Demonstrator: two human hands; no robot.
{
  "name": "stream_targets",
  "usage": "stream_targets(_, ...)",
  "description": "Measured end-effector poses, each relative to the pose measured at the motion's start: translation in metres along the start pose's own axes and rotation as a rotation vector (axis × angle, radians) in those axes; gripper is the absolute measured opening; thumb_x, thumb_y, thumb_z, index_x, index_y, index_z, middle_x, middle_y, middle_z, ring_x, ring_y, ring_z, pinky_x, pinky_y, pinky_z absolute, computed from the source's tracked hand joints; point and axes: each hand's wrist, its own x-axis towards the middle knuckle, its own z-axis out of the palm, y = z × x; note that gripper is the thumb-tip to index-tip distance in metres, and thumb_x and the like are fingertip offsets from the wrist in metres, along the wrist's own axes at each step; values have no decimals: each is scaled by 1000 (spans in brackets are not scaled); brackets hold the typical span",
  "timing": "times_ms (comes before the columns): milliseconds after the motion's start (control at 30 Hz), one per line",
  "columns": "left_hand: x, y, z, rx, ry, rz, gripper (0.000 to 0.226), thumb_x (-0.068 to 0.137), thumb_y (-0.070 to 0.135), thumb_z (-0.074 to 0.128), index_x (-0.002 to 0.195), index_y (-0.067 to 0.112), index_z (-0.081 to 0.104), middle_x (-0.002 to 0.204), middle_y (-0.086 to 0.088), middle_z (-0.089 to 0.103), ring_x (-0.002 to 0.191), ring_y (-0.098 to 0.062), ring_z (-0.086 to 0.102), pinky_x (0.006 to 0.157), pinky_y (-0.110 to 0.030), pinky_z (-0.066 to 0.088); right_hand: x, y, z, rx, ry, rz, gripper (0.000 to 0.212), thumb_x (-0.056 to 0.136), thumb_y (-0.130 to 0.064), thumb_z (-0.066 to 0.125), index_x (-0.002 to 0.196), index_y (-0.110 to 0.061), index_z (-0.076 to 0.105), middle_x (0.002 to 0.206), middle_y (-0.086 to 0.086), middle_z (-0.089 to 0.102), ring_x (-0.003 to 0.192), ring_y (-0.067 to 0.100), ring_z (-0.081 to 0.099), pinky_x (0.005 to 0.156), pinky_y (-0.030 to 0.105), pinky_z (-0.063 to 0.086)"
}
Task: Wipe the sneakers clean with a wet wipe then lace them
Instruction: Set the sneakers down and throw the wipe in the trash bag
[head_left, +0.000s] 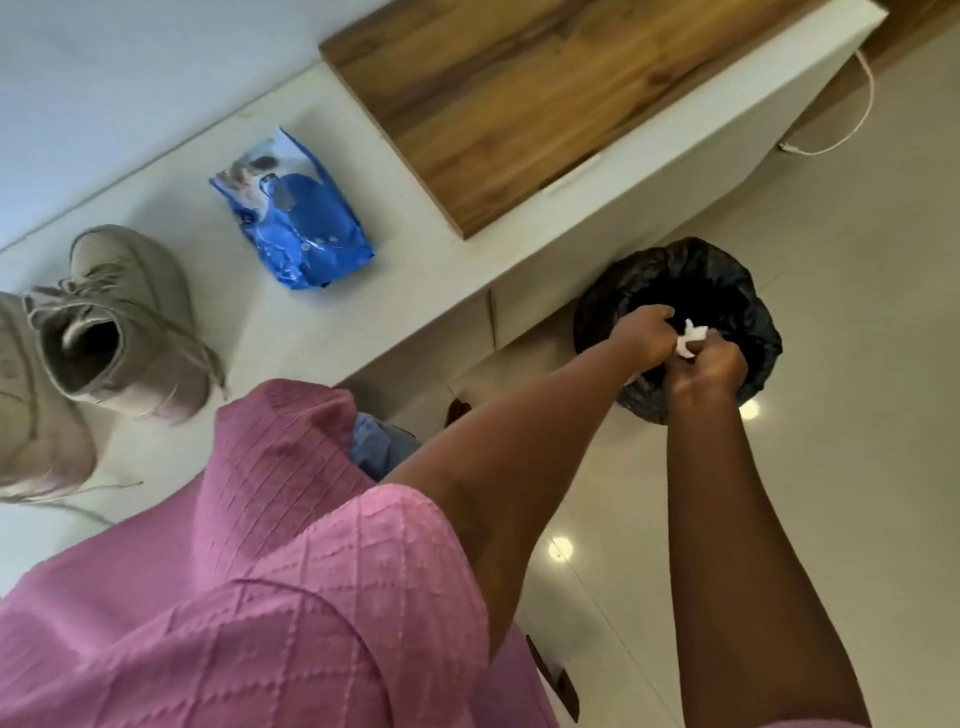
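Two beige sneakers stand on the white table at the left. One sneaker (124, 332) shows its opening and laces, and the other sneaker (31, 405) is cut off by the frame edge. A blue wet wipe pack (296, 218) lies beside them. Over the black-lined bin (675, 275), my left hand (641, 338) and my right hand (709, 371) meet, and both pinch a crumpled white wet wipe (690, 339) between them.
A wooden board (519, 98) lies on the white table (395, 171) at the back. A white cord (831, 145) hangs to the glossy tiled floor (857, 364). My pink garment (260, 571) fills the lower left.
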Motion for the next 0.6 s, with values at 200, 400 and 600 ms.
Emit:
stream_targets(200,4,-8,11,-81,-9,-8,47,94,-1,42,140,9,41,144,-13,42,131,-26,41,103,-31,36,20,8,-10,26,90,-31,12,94,-13,48,93,-7,59,74,2,52,64,14,53,62,25,48)
stream_targets(400,-10,-37,2,-101,72,-49,42,94,-2,41,135,6,48,140,-14,47,126,-27,46,105,-36,40,-3,66,-15,-484,58,-134,18,87,-7,50,93,-9,67,83,2,61,74,18,59,70,29,45)
stream_targets(600,-41,-76,-27,-142,210,-46,34,95,3,44,127,3,55,132,-13,54,123,-24,50,103,-31,40,-59,110,-2,-705,-45,-330,23,91,-7,51,106,-3,68,104,10,67,89,18,61,69,23,41)
